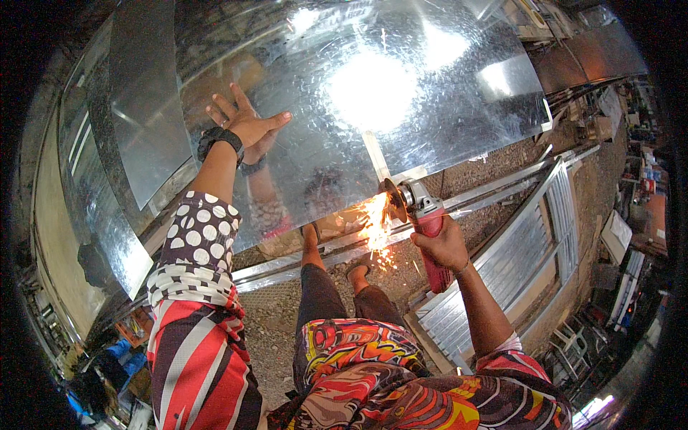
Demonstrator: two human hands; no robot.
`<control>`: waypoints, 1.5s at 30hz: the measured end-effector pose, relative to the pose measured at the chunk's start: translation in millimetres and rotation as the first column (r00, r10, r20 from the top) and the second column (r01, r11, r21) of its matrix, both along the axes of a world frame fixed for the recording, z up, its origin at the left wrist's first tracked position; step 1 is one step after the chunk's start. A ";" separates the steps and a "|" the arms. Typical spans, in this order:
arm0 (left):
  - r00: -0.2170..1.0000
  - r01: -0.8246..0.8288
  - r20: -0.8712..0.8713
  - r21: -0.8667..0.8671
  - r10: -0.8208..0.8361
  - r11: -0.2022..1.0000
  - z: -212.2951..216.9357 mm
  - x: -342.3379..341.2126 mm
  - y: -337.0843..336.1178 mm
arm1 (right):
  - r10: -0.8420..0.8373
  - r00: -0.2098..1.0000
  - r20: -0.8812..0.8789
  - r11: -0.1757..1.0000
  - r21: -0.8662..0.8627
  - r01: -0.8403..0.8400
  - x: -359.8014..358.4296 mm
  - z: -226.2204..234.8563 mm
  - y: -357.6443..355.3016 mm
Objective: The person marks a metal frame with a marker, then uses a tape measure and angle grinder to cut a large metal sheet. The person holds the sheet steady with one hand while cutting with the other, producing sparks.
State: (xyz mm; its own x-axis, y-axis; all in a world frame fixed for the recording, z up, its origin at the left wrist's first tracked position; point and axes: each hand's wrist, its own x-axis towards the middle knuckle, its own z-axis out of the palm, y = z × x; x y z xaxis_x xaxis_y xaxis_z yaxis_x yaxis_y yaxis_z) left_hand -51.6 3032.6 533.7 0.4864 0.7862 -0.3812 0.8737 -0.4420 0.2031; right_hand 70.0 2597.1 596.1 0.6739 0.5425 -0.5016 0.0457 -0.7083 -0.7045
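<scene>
My left hand [247,123] lies flat with fingers spread on a large shiny galvanized metal sheet [430,107], a black watch on its wrist. My right hand [446,245] grips the red body of an angle grinder [419,208]. Its disc [393,201] meets the sheet's near edge, and orange sparks [376,229] spray down toward my sandalled feet [358,266]. A narrow cut line runs up the sheet from the disc.
More metal sheets [143,107] lie overlapped at the left. A long metal channel [502,190] runs along the gravel ground [276,322] under the sheet. Corrugated sheets [530,251] lie at the right. Clutter and white chairs [566,340] sit at the lower right.
</scene>
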 end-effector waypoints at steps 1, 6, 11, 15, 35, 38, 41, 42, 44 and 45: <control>1.000 -0.002 -0.001 0.006 0.002 1.000 -0.2 -0.1 -0.2 | 0.010 1.000 -0.023 1.000 0.009 -0.010 0.0 0.1 0.0; 1.000 0.001 -0.026 -0.034 -0.002 0.999 -1.4 1.3 2.9 | -0.072 0.994 -0.082 0.989 0.122 0.082 -2.4 -2.3 2.0; 1.000 -0.003 0.016 -0.004 0.004 1.000 -12.9 1.5 7.0 | -0.022 0.997 -0.075 0.991 0.133 0.032 1.4 -3.3 3.5; 1.000 0.019 -0.007 0.028 -0.019 0.999 -28.2 1.0 11.2 | 0.012 0.998 -0.058 0.999 0.047 -0.009 4.5 -3.1 -1.0; 0.999 -0.018 0.036 -0.001 0.018 1.000 -10.0 4.4 1.8 | -0.038 0.998 -0.045 0.996 0.078 0.041 6.4 -14.9 -6.0; 0.999 -0.022 0.042 0.008 0.022 1.000 -9.4 2.7 -0.7 | 0.018 0.999 0.031 1.000 -0.019 -0.017 10.3 -19.4 -11.3; 0.999 -0.054 0.007 0.043 0.054 0.998 -8.0 5.3 -4.0 | -0.011 0.999 -0.037 0.998 0.068 0.013 11.2 -16.8 -20.5; 0.999 -0.045 0.019 0.033 0.045 0.998 -7.1 6.5 -4.3 | -0.004 1.000 -0.024 0.999 0.039 0.005 10.5 -12.9 -25.8; 0.999 -0.026 0.043 0.016 0.025 1.000 -4.6 7.7 -5.2 | 0.003 1.000 -0.004 1.000 -0.027 -0.003 7.3 -2.6 -38.8; 0.999 -0.037 0.031 0.009 0.037 0.999 -3.6 7.8 -5.2 | 0.000 1.000 0.016 1.000 -0.005 0.001 4.9 2.1 -45.1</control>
State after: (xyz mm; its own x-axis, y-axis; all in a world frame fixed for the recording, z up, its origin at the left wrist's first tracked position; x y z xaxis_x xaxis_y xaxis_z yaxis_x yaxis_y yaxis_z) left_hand -43.8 3027.4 530.1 0.4683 0.8073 -0.3593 0.8829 -0.4115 0.2262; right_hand 74.9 2552.0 598.2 0.6823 0.5396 -0.4932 0.0569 -0.7118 -0.7001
